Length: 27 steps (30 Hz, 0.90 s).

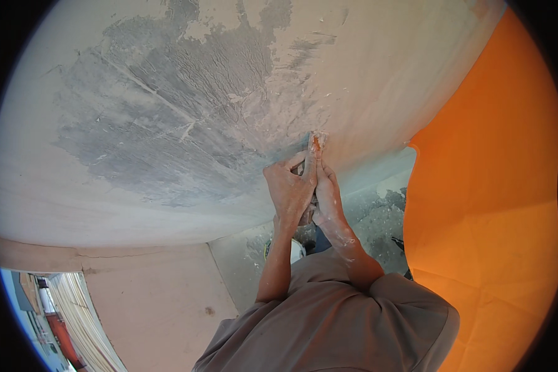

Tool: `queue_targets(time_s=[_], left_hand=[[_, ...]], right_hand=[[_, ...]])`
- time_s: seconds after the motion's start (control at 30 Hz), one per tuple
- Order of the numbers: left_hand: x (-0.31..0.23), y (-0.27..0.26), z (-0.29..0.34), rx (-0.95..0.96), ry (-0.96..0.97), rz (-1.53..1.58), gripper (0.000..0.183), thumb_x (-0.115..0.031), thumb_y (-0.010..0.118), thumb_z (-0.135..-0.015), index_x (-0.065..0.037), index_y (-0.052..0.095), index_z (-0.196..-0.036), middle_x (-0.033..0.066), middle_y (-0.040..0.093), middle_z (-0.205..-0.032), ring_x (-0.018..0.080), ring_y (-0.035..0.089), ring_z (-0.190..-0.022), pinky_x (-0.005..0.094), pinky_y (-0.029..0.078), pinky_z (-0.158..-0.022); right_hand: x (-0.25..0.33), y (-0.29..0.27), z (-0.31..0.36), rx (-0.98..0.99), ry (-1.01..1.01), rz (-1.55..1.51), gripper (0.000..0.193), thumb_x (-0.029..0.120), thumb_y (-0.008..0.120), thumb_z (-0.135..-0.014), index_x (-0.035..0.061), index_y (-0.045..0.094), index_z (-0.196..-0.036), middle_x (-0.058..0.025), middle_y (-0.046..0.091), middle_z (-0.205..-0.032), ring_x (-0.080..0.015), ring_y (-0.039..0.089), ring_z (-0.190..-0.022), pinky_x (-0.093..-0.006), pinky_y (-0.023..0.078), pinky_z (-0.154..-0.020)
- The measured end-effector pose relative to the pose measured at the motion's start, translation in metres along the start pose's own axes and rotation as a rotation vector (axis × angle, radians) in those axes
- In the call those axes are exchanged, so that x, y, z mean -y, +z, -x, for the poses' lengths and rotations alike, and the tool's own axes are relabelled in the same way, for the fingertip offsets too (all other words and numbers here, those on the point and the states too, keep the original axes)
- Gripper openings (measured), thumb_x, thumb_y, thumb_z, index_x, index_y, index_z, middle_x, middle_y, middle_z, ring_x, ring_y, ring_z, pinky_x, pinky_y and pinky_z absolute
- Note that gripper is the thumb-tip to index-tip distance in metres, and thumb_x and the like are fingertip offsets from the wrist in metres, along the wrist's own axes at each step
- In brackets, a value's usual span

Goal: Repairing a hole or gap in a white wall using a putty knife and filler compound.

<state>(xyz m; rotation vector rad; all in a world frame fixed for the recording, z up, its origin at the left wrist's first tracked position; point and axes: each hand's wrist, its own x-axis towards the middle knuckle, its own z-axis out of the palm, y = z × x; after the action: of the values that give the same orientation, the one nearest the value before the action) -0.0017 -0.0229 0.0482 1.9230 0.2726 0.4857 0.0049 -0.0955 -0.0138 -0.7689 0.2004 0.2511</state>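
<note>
Pale wall (384,68), grey patch (167,105) upper L of frame; orange sheet (483,198) far R. Ctr: L hand (290,189) & R hand (330,198) both curled round tool (317,144), orange, white-smeared.

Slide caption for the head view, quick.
Bare left hand and white-flecked right hand close together before a pale wall with a rough grey patch, smooth orange sheet at right.

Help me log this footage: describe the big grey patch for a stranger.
Find the pale wall filling the upper view. Up and left of the left hand spreads the ragged grey patch, set apart by its size and pale diagonal line.
</note>
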Motion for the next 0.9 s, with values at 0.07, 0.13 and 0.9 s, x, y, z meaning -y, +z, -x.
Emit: queue_targets(time_s=[0.07,0.13,0.9], left_hand=[[-0.004,-0.003,-0.002,0.014,0.004,-0.019,0.022,-0.020,0.073,-0.092,0.001,0.078,-0.098,0.0169,0.061,-0.058,0.0090,0.052,-0.055,0.0322,0.046,-0.054],[-0.005,-0.004,-0.002,0.052,-0.046,-0.008,0.022,-0.020,0.073,-0.092,0.001,0.078,-0.098,0.0151,0.058,-0.055,0.0073,0.050,-0.056,0.0306,0.045,-0.054],[0.044,0.062,0.013,-0.163,-0.031,0.438,0.022,-0.014,0.071,-0.097,0.007,0.077,-0.092,-0.0008,0.067,-0.071,0.0038,0.053,-0.065,0.0232,0.043,-0.057]], right_hand=[[0.003,-0.003,0.004,0.060,0.097,-0.046,0.038,0.039,0.046,-0.111,0.0068,0.063,-0.099,0.0032,0.062,-0.076,-0.0043,0.058,-0.066,-0.0211,0.051,-0.058],[-0.003,-0.002,0.003,0.021,0.087,-0.075,0.038,0.038,0.046,-0.111,0.0063,0.064,-0.100,0.0031,0.062,-0.077,-0.0041,0.058,-0.066,-0.0206,0.051,-0.058],[0.030,-0.031,-0.014,0.036,-0.197,0.531,0.049,0.038,0.051,-0.110,-0.0019,0.071,-0.090,0.0015,0.064,-0.069,-0.0031,0.053,-0.059,-0.0232,0.044,-0.050]])
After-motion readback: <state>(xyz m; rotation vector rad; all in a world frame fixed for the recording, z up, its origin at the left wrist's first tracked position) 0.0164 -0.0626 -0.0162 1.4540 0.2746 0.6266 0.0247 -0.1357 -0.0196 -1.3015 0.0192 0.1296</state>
